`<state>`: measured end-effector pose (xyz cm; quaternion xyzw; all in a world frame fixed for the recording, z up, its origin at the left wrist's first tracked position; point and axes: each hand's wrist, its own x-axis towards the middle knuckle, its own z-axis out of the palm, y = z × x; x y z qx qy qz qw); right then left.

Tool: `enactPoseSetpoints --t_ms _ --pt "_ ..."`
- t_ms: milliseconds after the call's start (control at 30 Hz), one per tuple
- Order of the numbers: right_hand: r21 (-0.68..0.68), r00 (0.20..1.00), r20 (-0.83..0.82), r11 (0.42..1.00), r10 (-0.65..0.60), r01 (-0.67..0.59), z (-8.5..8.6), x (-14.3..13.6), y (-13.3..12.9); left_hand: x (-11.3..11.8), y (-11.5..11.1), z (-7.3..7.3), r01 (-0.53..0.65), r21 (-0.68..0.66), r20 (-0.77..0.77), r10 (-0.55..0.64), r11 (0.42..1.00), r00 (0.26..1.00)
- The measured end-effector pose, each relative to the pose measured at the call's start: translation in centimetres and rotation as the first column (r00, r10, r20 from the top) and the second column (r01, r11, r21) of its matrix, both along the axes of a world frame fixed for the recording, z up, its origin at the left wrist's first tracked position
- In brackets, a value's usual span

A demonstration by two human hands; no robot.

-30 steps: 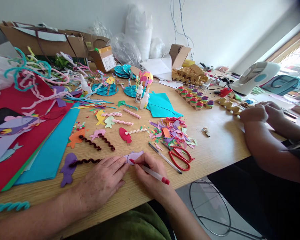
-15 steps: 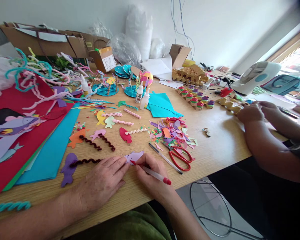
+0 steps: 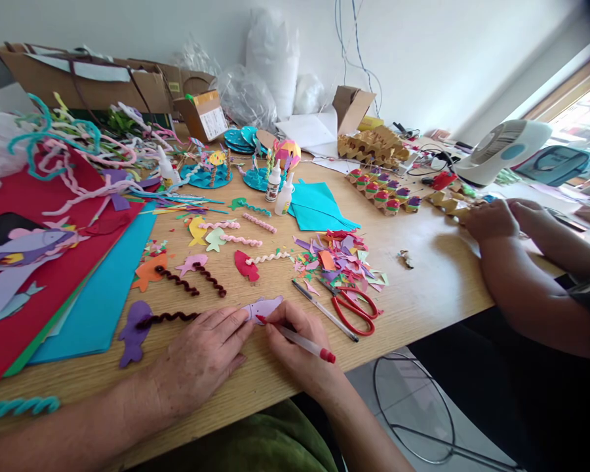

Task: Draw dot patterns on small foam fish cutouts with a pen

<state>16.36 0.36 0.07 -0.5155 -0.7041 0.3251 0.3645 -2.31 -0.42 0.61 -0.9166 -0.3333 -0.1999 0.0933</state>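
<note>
White wall point(image 3: 423, 72) is seen well beyond the grip, above a wooden table point(image 3: 423, 282). Far ahead of the grip, to its left, a large cardboard box point(image 3: 103, 95) is set, with white material seen at its top. Plastic bags point(image 3: 273, 65) are heaped straight beyond, their contents not distinguishable; to their left a small box point(image 3: 189, 118) is stood, its inside hidden. Ahead and right of the grip, an egg tray point(image 3: 383, 193) is placed, its cups coloured red, green and purple. Left of the grip, the left hand point(image 3: 204, 351) is laid flat. Just right of the right hand point(image 3: 299, 341), scissors point(image 3: 335, 296) are laid. Straight ahead, white bottles point(image 3: 284, 196) are stood upright. Between both hands, a lilac paper fish point(image 3: 265, 308) is pressed down by the left fingers. Clamped between right thumb and fingers, a red pen point(image 3: 307, 344) is held, tip put to the fish.
</note>
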Motion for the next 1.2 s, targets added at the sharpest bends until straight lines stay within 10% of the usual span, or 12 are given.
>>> enactPoseSetpoints --t_ms 1200 --pt "-0.012 1.0 0.004 1.0 0.005 -0.005 0.46 -0.17 0.03 -0.1 0.02 -0.03 0.018 -0.022 -0.053 -0.019 1.0 0.998"
